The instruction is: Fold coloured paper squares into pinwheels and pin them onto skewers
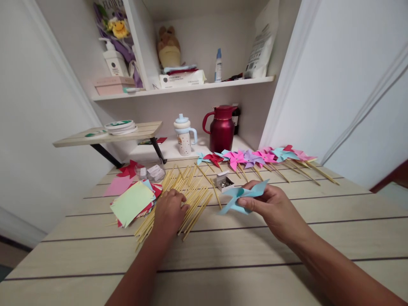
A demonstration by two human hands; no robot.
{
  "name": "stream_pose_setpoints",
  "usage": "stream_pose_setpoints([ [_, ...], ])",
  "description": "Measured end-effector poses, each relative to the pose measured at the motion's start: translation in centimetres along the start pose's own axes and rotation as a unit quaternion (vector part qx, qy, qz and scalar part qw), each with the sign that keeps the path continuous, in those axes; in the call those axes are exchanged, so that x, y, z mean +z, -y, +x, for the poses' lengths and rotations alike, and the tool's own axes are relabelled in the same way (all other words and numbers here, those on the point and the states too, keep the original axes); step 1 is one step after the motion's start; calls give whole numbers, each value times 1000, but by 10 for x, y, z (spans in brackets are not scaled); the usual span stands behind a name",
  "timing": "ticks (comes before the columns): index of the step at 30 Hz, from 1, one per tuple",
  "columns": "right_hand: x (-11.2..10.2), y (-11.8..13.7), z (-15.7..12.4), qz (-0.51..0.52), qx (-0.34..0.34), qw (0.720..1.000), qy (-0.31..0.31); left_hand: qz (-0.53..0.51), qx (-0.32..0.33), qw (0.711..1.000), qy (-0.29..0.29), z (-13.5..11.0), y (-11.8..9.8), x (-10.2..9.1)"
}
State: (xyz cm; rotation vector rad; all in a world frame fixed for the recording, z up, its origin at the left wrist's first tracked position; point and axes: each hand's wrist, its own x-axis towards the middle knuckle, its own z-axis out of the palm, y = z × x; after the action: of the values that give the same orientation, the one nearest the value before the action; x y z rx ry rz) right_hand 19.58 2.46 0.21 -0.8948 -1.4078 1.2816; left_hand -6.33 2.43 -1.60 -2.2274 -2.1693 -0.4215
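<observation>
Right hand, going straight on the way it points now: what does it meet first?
Past the light-blue paper pinwheel it holds, the right hand would probably meet the small open white box of metal pieces. Depth is unclear: the hand looks raised, so it may pass above.

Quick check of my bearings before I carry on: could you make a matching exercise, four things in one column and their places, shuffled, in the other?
1. Light-blue folded paper
2. Thin sticks
3. Light-green sheet
4. Dark red jug

A. On top of the paper stack
B. Beside the lidded cup
C. Held in the right hand
D. Partly under the left hand

Pairs: 1-C, 2-D, 3-A, 4-B
</observation>
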Motion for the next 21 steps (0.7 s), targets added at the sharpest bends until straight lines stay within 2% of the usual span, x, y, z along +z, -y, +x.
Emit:
stream_pose_setpoints([
  [21,-1,2,0,-11,1,1000,-5,13,-35,999,-19,-2,-1,3],
])
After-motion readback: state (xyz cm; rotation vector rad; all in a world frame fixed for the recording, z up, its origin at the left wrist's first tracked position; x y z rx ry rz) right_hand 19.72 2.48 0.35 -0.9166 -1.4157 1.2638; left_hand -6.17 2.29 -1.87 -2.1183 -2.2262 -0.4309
